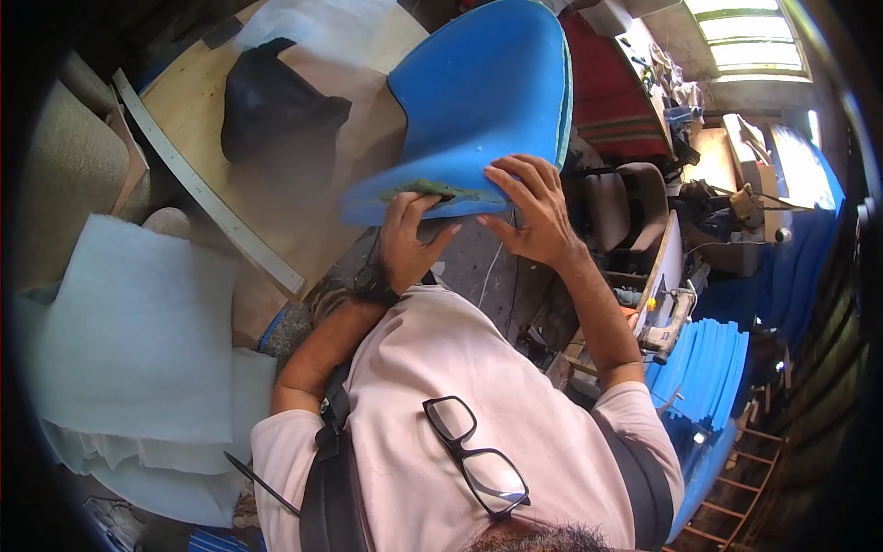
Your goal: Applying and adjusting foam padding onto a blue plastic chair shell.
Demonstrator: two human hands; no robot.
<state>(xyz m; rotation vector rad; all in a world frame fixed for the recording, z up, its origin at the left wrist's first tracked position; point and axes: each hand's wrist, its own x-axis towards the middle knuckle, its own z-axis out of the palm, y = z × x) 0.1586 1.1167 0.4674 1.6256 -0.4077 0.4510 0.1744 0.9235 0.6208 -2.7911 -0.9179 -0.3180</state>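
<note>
A curved blue foam piece [469, 92], shaped like a seat shell, lies at the table's right edge with green layers along its edges. My left hand [407, 237] grips the near edge, fingertips at a dark gap in the green seam and thumb apart below. My right hand [538, 212] holds the same edge further right, fingers bent over the top and thumb underneath. A dark, limp sheet [276, 110] lies left of the foam on the plywood table [179, 110].
A long pale strip [207, 193] runs along the table's near left edge. White padding sheets [138, 331] are piled at left. At right are a brown seat [630, 212], a clamp tool [671, 322], blue foam strips [699, 368] and a cluttered bench [717, 156].
</note>
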